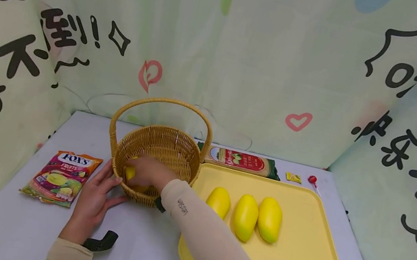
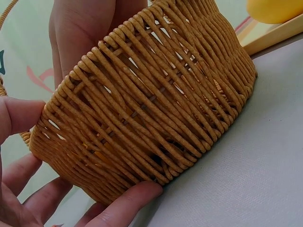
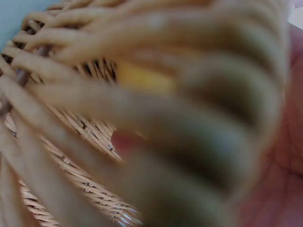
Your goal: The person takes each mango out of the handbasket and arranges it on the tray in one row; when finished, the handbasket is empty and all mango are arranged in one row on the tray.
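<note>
A wicker basket with a tall arched handle stands at the table's back left. My left hand holds it at its near left side. In the left wrist view, one finger touches the basket's woven rim and the thumb lies low along the wall. My right hand reaches inside over the near rim, its fingers around a yellow mango, partly hidden by the hand. The right wrist view looks through blurred wicker, with a patch of yellow behind.
Right of the basket lies a yellow tray with three mangoes. Behind it are a long Olivoila packet, a small yellow sweet and a red lollipop. A Fox's candy bag lies left of my left hand.
</note>
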Demonstrator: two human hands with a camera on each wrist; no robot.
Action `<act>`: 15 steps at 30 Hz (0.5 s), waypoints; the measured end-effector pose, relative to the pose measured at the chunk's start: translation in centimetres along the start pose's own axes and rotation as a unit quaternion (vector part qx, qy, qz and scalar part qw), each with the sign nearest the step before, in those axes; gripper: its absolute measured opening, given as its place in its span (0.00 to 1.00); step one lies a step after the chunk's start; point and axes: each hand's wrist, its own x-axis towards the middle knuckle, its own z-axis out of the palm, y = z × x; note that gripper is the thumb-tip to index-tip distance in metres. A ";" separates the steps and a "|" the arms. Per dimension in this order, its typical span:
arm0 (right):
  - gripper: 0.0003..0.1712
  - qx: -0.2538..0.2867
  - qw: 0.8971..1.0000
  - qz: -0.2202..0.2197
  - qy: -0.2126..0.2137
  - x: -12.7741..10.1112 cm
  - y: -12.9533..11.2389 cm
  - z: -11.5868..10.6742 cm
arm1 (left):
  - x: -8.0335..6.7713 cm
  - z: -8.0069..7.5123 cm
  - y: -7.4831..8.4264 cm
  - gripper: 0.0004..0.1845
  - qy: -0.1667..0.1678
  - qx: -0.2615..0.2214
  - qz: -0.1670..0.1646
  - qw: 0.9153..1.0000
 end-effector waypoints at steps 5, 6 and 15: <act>0.32 0.006 1.000 -0.006 0.005 -0.2 0.2 -0.1 | 0.1 0.0 0.0 0.37 -0.002 -0.014 -0.005 1.000; 0.32 0.013 1.000 -0.003 0.006 -0.3 0.2 -0.1 | 0.1 0.0 -0.1 0.37 -0.002 -0.014 -0.005 1.000; 0.34 0.082 0.996 0.027 0.017 -1.0 1.2 -0.2 | 0.2 -0.1 -0.1 0.36 -0.002 -0.011 -0.003 1.000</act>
